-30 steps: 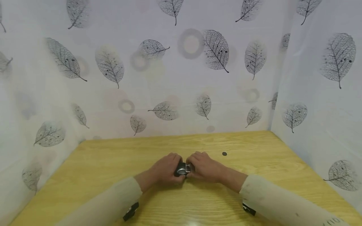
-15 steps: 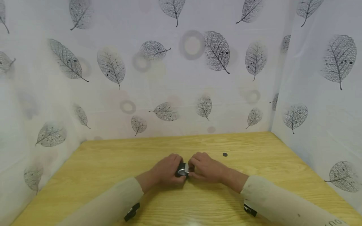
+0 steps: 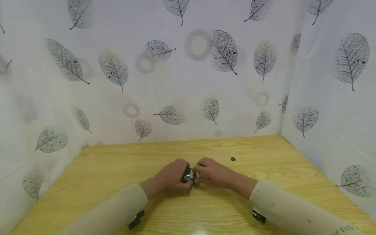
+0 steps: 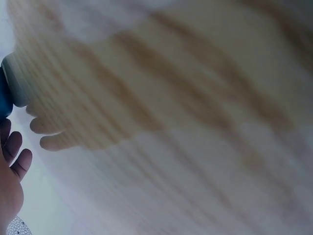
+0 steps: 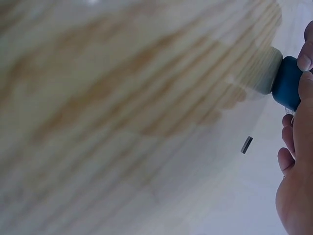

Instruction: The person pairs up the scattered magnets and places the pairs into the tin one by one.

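Note:
Near the middle of the table, my left hand [image 3: 174,176] grips a small dark device [image 3: 187,176] with a rounded silver panel. In the right wrist view the device [image 5: 287,84] looks like a blue block with rounded corners. My right hand [image 3: 213,173] is at its right side, thumb and fingers pinching it by a small whitish part [image 3: 198,175]. Fingers partly cover this part, so I cannot tell whether it is joined to the device. Only the edge of the blue device [image 4: 5,95] shows in the left wrist view.
A small dark round disc [image 3: 233,159] lies on the wooden table [image 3: 123,163], behind and right of the right hand. White curtains [image 3: 188,81] printed with leaves stand at the back and sides.
The right fingers have shifted slightly at the device's silver end, and the square part there now looks whiter and turned. The left hand keeps its grip in about the same place.

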`<act>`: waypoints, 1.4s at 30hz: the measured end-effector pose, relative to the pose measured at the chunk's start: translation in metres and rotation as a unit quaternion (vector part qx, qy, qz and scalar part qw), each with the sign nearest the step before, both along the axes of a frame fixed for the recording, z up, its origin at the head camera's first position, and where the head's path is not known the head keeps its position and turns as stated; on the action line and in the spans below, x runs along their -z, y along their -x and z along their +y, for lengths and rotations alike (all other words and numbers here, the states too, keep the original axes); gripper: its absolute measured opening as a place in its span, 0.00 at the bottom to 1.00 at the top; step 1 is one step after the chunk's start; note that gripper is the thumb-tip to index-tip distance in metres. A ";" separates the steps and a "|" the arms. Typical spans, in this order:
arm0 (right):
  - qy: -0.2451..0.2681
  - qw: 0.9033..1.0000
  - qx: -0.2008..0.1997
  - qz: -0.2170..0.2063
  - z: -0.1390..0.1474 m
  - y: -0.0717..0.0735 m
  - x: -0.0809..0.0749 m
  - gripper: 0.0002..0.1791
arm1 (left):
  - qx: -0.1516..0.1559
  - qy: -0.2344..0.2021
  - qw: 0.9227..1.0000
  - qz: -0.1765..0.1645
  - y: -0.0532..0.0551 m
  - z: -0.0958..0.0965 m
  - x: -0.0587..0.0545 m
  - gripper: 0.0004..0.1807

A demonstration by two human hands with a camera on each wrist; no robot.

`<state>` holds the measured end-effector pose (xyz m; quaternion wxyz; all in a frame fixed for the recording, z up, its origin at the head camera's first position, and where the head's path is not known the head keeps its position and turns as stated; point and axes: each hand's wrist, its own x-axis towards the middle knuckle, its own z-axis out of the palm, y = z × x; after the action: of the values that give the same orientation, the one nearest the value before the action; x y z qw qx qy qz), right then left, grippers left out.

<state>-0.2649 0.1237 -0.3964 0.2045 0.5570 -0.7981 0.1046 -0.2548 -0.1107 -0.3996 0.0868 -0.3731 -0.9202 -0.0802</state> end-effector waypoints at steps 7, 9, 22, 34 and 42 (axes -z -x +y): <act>0.004 1.000 -0.003 -0.003 -0.001 0.002 0.000 0.13 | 0.001 -0.002 1.000 0.001 0.001 0.000 -0.002 0.29; 0.005 1.000 -0.009 -0.005 -0.001 0.002 0.000 0.13 | 0.002 -0.003 1.000 -0.001 0.001 0.000 -0.002 0.28; -0.033 0.999 0.015 -0.038 -0.003 -0.006 -0.004 0.17 | 0.006 -0.015 1.000 -0.007 0.001 0.001 0.002 0.26; 0.004 0.999 0.027 -0.016 -0.001 -0.003 -0.002 0.10 | 0.003 -0.004 1.000 -0.002 -0.002 0.001 0.001 0.30; 0.038 0.998 -0.033 0.030 0.000 0.002 -0.002 0.05 | 0.001 -0.002 1.000 -0.002 0.001 0.001 0.001 0.30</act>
<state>-0.2667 0.1235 -0.3943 0.2459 0.5776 -0.7684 0.1243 -0.2561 -0.1096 -0.4006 0.0855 -0.3740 -0.9197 -0.0830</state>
